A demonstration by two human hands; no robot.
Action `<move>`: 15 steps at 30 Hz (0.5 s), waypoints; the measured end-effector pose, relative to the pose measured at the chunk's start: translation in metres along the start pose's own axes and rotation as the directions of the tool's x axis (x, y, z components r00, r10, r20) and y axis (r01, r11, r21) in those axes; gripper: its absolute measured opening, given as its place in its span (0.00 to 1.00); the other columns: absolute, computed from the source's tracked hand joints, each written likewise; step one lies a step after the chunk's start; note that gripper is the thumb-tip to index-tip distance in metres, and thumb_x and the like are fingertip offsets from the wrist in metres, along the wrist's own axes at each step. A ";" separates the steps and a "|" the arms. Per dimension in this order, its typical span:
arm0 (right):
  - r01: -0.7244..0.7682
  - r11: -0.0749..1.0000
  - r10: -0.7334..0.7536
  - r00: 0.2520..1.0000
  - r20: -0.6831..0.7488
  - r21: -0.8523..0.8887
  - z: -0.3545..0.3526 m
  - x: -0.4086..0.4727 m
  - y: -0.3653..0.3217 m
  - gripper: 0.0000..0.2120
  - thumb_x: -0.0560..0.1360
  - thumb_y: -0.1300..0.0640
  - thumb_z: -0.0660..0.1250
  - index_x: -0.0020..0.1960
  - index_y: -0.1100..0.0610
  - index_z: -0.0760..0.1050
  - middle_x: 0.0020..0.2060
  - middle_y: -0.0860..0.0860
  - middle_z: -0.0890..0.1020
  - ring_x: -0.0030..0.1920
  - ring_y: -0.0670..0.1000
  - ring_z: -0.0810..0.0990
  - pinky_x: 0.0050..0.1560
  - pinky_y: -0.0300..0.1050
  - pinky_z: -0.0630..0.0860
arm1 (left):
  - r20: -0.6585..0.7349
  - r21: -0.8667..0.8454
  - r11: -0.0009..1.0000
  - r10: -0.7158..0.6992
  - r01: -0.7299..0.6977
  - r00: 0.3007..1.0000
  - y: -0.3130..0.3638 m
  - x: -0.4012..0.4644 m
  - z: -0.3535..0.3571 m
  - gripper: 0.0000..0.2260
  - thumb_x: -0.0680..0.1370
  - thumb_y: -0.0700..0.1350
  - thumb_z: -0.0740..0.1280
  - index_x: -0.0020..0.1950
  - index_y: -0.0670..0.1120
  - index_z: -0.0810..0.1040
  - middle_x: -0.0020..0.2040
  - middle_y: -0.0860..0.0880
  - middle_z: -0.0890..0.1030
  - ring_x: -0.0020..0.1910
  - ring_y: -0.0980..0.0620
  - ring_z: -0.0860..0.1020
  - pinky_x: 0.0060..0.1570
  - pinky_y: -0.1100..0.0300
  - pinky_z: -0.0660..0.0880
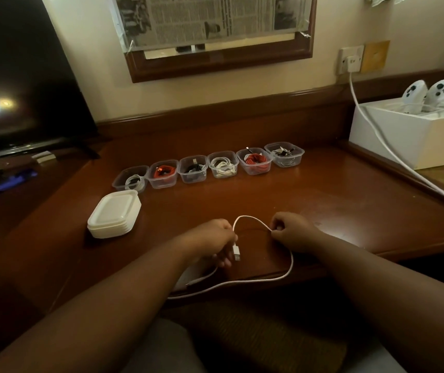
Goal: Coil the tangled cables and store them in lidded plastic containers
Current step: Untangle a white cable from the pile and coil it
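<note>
Dark wooden table (282, 189) in the corner of a room, TV screen (21, 76) on the left and a framed mirror covered with newspaper (210, 20) on the wall. Six clear containers (207, 166) sit in a row at the back, all lidless, each with a coiled cable inside: two red ones, the rest white or dark. One stack of white lids (114, 214) sits near the left end of the row; can't count the lids for sure. Up front, the left hand (210, 242) is closed around the plug end of a white cable (264, 279), and the right hand (293, 230) pinches it further along, so a small loop arches between the hands. Rest of the cable trails off the table edge, its far end hidden under the left arm. White box (404, 135) on the right holds two controllers, partly cut off.
</note>
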State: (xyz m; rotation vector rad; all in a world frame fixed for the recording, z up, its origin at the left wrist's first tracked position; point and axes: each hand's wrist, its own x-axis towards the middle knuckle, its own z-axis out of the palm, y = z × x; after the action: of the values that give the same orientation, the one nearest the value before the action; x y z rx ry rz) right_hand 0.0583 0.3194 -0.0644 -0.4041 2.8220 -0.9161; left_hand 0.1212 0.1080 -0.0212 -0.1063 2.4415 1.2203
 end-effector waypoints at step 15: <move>0.247 0.925 -0.380 0.569 -0.729 -0.289 -0.021 -0.037 -0.068 0.29 0.74 0.36 0.61 0.67 0.54 0.66 0.66 0.55 0.68 0.68 0.57 0.63 0.69 0.55 0.61 | -0.394 -0.453 0.825 0.156 -0.339 0.906 0.056 -0.017 -0.004 0.09 0.81 0.40 0.57 0.42 0.43 0.72 0.29 0.46 0.73 0.25 0.51 0.71 0.26 0.60 0.66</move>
State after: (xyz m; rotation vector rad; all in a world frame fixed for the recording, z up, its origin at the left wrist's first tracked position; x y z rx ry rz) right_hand 0.1033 0.2892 -0.0054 -0.6963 3.7336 -1.1582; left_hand 0.1221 0.1378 0.0297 -0.1598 2.3865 2.1209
